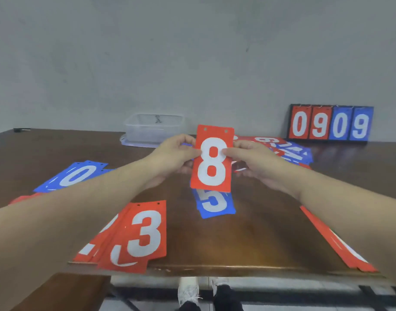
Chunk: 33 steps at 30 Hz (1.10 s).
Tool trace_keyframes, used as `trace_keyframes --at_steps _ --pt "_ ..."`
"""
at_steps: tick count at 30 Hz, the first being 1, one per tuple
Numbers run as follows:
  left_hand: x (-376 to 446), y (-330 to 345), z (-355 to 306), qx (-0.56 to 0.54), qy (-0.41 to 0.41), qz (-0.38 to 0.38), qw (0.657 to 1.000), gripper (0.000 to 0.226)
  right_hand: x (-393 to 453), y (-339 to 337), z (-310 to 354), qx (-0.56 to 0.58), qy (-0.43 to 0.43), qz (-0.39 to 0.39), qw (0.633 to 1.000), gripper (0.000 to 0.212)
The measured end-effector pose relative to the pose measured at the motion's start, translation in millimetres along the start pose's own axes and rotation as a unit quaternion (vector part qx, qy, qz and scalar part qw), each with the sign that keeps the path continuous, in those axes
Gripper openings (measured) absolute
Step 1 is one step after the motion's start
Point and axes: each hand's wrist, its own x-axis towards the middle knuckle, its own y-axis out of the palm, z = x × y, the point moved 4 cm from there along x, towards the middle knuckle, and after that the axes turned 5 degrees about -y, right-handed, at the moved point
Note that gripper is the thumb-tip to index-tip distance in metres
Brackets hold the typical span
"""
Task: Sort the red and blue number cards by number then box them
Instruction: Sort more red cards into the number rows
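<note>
Sorting step is judged to be in hand; boxing not yet started. A red 8 card [211, 159] is held upright above the middle of the worktop [248, 239], pinched at its left edge by the left hand [174, 154] and at its right edge by the right hand [252, 161], thumbs laid on the card face at either side of the white digit. Whether more cards are stacked behind the 8 cannot be told. Piles are laid out on the worktop: a blue 5 pile [215, 204] directly below the held card, a red 3 pile [145, 234] at the near edge with further red cards fanned out under it to the left, a blue 0 pile [77, 176] at the left, a mixed red and blue heap [286, 150] behind the right hand, and a red card stack [336, 241] along the near right edge, partly hidden by the right forearm. The clear plastic box [154, 126] stands at the far side, seemingly set on its lid; no cards are seen in it. A scoreboard flip stand [330, 123] reading 0909 is propped against the wall at the far right. Next move is judged to call for: a spot for 8s to be picked, since no 8 pile is visible, and the card to be laid flat, digit up, clear of the 5 pile below so the piles are not mixed. The unsorted heap at the right is judged to remain to be worked through before boxing.
</note>
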Motion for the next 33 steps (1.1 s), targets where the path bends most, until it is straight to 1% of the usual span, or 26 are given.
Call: trace_keyframes --at_steps 3,5,7,9,12,14,17,19,21,23,27,30,31,33 --pt "0 54 -11 -0.038 -0.021 0.045 0.998 0.012 -33 -47 -4 0.012 0.008 -0.027 1.0 0.009" --pt "2 89 -18 -0.029 -0.027 0.059 0.997 0.018 -54 -80 -5 0.002 0.012 -0.054 0.998 0.004" --pt "6 124 -22 -0.02 -0.03 0.067 0.997 0.028 -75 -115 -9 -0.006 0.022 -0.084 0.996 0.012" --pt "11 159 -25 0.0 -0.027 0.08 0.996 0.03 -98 -150 -16 -0.033 0.044 -0.116 0.992 0.02" --pt "19 202 -24 0.105 0.015 0.095 0.99 0.024 -131 -193 -33 -0.104 0.098 -0.14 0.98 0.017" --pt "22 223 -23 0.144 0.037 0.085 0.985 0.021 -149 -210 -48 -0.115 0.134 -0.135 0.975 0.017" --pt "24 242 -21 0.157 0.027 0.066 0.985 0.014 -163 -220 -63 -0.108 0.158 -0.141 0.971 0.016" --pt "25 254 -18 0.176 0.024 0.078 0.981 0.011 -165 -235 -65 -0.103 0.151 -0.178 0.967 0.013" --pt "24 267 -18 0.198 0.031 0.096 0.975 0.011 -171 -256 -62 -0.138 0.151 -0.203 0.958 0.011" --pt "24 280 -20 0.208 0.039 0.11 0.971 0.01 -184 -276 -64 -0.168 0.167 -0.217 0.947 0.009" --pt "29 311 -26 0.221 0.041 0.124 0.966 0.009 -214 -306 -82 -0.17 0.186 -0.244 0.937 0.007" --pt "29 335 -30 0.233 0.067 0.142 0.96 0.011 -230 -323 -97 -0.254 0.186 -0.274 0.909 0.008" --pt "28 342 -32 0.235 0.077 0.15 0.957 0.011 -234 -326 -101 -0.303 0.194 -0.272 0.893 0.008" --pt "27 352 -33 0.239 0.088 0.164 0.953 0.011 -241 -326 -108 -0.41 0.223 -0.247 0.849 0.011"
